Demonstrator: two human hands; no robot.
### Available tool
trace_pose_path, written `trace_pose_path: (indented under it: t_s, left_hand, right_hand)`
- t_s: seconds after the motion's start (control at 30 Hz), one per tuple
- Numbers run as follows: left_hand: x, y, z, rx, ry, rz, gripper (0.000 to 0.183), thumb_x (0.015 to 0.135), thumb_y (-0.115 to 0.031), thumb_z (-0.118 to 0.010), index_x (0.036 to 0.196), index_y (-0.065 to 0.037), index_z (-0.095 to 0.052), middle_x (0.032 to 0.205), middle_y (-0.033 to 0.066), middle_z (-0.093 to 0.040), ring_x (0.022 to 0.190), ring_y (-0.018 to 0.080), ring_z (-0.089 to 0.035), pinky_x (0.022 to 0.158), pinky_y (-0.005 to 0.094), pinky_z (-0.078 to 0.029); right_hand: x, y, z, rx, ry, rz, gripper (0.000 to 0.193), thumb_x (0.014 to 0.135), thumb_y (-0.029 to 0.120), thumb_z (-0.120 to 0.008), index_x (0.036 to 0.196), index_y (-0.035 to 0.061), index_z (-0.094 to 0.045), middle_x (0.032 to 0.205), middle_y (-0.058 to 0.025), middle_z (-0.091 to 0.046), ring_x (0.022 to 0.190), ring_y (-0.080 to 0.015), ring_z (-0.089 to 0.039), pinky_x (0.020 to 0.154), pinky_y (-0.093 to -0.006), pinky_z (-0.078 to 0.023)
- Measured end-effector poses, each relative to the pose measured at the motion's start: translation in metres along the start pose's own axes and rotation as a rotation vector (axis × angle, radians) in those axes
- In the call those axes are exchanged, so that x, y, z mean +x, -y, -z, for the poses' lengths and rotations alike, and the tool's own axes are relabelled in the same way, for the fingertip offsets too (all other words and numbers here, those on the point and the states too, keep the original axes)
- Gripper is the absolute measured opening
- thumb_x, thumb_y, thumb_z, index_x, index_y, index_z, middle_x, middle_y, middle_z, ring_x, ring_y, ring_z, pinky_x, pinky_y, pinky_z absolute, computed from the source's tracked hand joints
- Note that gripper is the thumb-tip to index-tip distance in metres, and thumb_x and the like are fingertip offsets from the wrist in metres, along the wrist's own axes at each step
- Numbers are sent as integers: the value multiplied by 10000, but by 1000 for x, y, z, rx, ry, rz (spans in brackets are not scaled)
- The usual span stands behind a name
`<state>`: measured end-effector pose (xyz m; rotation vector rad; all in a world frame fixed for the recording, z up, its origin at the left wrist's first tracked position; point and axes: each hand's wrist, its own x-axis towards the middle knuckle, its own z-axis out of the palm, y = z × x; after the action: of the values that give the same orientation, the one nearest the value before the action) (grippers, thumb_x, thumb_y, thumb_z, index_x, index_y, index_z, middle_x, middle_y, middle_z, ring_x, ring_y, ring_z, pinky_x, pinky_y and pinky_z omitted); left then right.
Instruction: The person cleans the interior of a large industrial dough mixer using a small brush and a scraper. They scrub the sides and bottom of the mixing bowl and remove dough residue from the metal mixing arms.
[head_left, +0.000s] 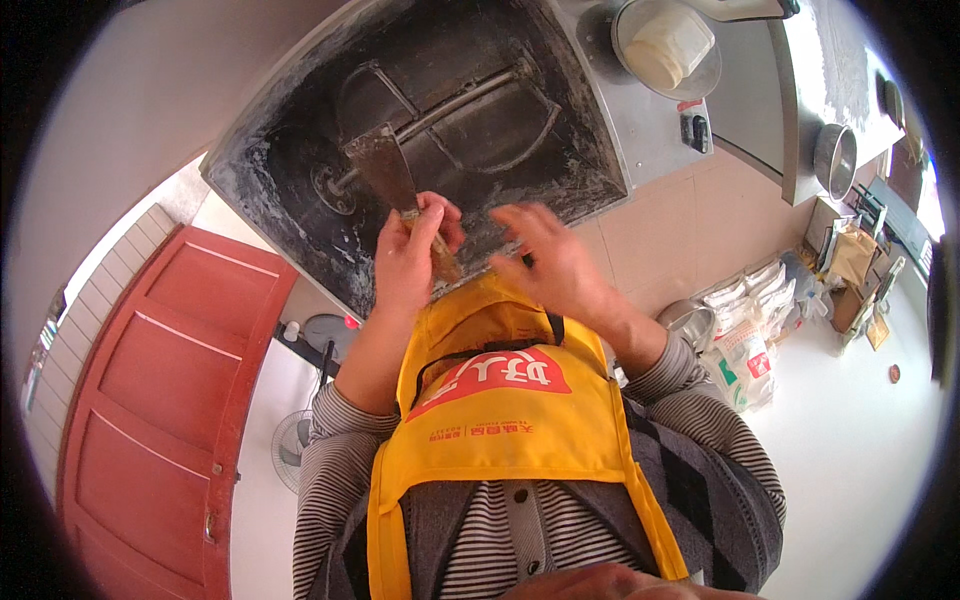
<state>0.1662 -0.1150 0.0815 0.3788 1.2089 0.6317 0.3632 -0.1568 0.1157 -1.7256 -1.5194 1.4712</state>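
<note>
My left hand point(408, 250) is closed round the handle of a scraper point(382, 168). Its broad, worn blade points up and away over the mixer's tub, and the butt of the handle sticks out below my fingers. My right hand point(556, 262) hovers to the right of it, above the near edge of the tub. Motion blurs this hand, but thumb and fingers look apart with nothing seen in them. Inside the dark, flour-smeared mixer tub point(290, 150) runs a metal mixing shaft point(455, 103) with bent bars.
A metal bowl point(627, 72) holding something pale stands right of the tub. Another metal bowl point(835, 160) sits at a counter's edge. Plastic bags point(740, 345) and a basin point(688, 320) are on the floor at right. A red door point(165, 400) and a fan point(290, 450) are at left.
</note>
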Motion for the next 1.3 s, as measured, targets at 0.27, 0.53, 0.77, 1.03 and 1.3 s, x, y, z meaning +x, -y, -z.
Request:
trace_pose_path:
  t_s: [0.27, 0.53, 0.77, 1.03, 1.3]
  left_hand:
    - [23, 12, -39, -147, 219, 55, 320, 1035, -248, -441, 1200, -8, -576, 1181, 151, -652, 1069, 196, -611, 974, 326, -463]
    - [59, 21, -49, 222, 383, -244, 466, 985, -307, -552, 1370, -57, -473, 1235, 171, -630, 1101, 336, -630, 925, 409, -511]
    - [80, 22, -73, -306, 473, 106, 427, 1042, -326, -464, 1364, -47, -484, 1212, 129, -651, 1023, 248, -664, 867, 362, -524]
    - [145, 66, -56, 828, 80, -239, 460, 915, -372, -640, 1179, 5, -625, 1032, 194, -687, 970, 327, -667, 849, 429, -520]
    - [174, 105, -74, 935, 133, -276, 248, 898, -240, -594, 1024, -34, -649, 959, 241, -675, 858, 449, -651, 771, 543, -519]
  right_hand:
    - [25, 8, -23, 127, -145, 35, 515, 836, 42, -633, 1325, 3, -477, 1123, -274, -613, 1026, -484, -591, 853, -482, -510]
    - [49, 20, 39, -174, -222, 297, 418, 815, -38, -667, 1220, 24, -577, 1212, -209, -615, 1076, -369, -641, 853, -391, -549]
    - [80, 13, 46, 496, -373, -75, 234, 876, 0, -688, 1083, 14, -580, 1144, -153, -678, 1009, -197, -648, 873, -308, -531]
    - [158, 12, 99, -175, -364, -42, 191, 949, 115, -666, 1100, 11, -613, 983, -94, -742, 761, -113, -691, 642, -223, -535]
    - [192, -38, 78, -602, -180, -63, 276, 909, 275, -705, 1040, 37, -654, 855, -150, -735, 788, -308, -728, 697, -352, -559]
